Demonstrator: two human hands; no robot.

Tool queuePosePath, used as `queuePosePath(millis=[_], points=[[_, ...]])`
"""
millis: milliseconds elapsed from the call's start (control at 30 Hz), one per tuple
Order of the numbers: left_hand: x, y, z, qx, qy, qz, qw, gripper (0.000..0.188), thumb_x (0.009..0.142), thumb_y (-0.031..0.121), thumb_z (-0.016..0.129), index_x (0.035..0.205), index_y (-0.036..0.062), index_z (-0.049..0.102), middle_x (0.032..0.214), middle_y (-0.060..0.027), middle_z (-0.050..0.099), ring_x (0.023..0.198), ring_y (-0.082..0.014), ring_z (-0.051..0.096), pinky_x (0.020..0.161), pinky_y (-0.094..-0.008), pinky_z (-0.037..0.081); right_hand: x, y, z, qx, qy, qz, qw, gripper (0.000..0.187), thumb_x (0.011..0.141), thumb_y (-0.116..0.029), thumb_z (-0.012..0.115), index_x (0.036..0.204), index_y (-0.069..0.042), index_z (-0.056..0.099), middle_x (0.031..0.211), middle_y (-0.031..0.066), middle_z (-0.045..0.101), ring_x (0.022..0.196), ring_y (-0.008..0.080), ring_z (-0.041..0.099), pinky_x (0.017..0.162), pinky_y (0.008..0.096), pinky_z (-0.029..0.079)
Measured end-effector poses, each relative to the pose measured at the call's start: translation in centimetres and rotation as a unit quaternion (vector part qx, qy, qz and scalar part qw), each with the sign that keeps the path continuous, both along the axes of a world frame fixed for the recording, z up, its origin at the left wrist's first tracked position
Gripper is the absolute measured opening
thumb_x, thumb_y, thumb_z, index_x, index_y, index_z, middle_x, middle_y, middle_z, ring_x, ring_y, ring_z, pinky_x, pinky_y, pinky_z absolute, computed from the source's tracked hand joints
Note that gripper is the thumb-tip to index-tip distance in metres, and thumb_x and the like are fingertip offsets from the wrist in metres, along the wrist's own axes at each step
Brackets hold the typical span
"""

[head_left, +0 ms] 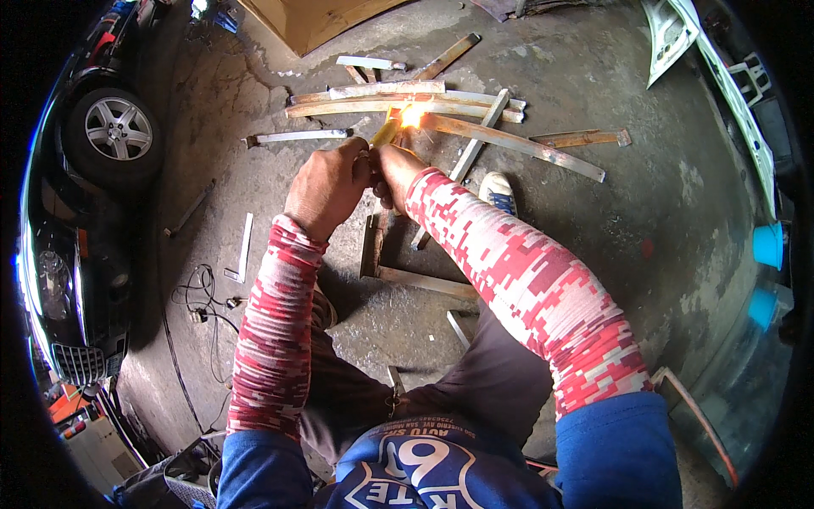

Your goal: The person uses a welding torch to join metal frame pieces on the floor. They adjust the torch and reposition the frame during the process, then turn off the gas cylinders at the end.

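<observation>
Both my hands are held close together in front of me, above metal bars on the floor. My left hand (326, 187) is closed, knuckles up, against the yellow tool (387, 133). Beside it my right hand (397, 172) is curled round the same tool, its fingers partly hidden by the left. What kind of tool it is I cannot make out. At its far end glows a bright orange-white flare (412, 114) with sparks. The flare sits where a long rusty bar (517, 145) meets long pale bars (339, 108) lying across it.
Below my hands lies an angled metal frame (424, 282). A shoe (498, 193) stands by a diagonal bar (481, 136). Loose cable (203, 293) trails at left near a dark car (68, 254). A brown panel (314, 21) lies beyond; blue buckets (767, 246) stand at right.
</observation>
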State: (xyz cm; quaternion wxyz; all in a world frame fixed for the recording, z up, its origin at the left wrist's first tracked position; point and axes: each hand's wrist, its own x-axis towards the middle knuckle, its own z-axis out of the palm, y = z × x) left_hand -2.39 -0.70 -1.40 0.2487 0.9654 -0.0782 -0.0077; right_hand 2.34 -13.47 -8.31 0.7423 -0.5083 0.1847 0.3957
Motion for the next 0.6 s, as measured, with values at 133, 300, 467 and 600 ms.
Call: queuePosePath(millis=[133, 300, 467, 600], points=[[0.06, 0.12, -0.25, -0.004, -0.016, -0.005, 1.000, 0.025, 0.094, 0.023, 0.057, 0.113, 0.0102, 0.068, 0.088, -0.0250, 0.070, 0.085, -0.0459, 0.069, 0.075, -0.0529, 0.056, 0.00, -0.01, 0.02, -0.009, 0.006, 0.001, 1.000, 0.019, 0.094, -0.031, 0.051, 0.083, -0.017, 0.054, 0.068, -0.0007, 0.049, 0.052, 0.0134, 0.043, 0.043, 0.0311, 0.030], [0.12, 0.08, -0.32, 0.003, -0.011, 0.004, 1.000, 0.025, 0.094, 0.023, 0.058, 0.113, 0.0110, 0.068, 0.089, -0.0249, 0.070, 0.085, -0.0458, 0.069, 0.075, -0.0530, 0.056, 0.08, 0.07, -0.05, -0.011, 0.006, -0.004, 1.000, 0.020, 0.094, -0.031, 0.052, 0.082, -0.016, 0.054, 0.068, 0.0003, 0.049, 0.052, 0.0141, 0.043, 0.044, 0.0309, 0.031], [0.06, -0.13, -0.09, 0.000, -0.008, 0.004, 1.000, 0.025, 0.094, 0.024, 0.058, 0.112, 0.0106, 0.068, 0.089, -0.0251, 0.070, 0.085, -0.0462, 0.069, 0.075, -0.0533, 0.056, 0.11, 0.18, -0.16, -0.019, 0.005, -0.018, 1.000, 0.021, 0.093, -0.031, 0.052, 0.080, -0.015, 0.055, 0.067, 0.0013, 0.049, 0.051, 0.0142, 0.042, 0.043, 0.0311, 0.031], [0.14, -0.29, -0.12, 0.004, -0.007, 0.007, 1.000, 0.024, 0.093, 0.024, 0.058, 0.111, 0.0099, 0.068, 0.089, -0.0256, 0.070, 0.086, -0.0466, 0.068, 0.075, -0.0536, 0.056, 0.18, 0.04, -0.22, -0.028, 0.006, -0.010, 1.000, 0.020, 0.092, -0.030, 0.053, 0.079, -0.015, 0.055, 0.066, 0.0013, 0.048, 0.051, 0.0143, 0.042, 0.043, 0.0313, 0.031]])
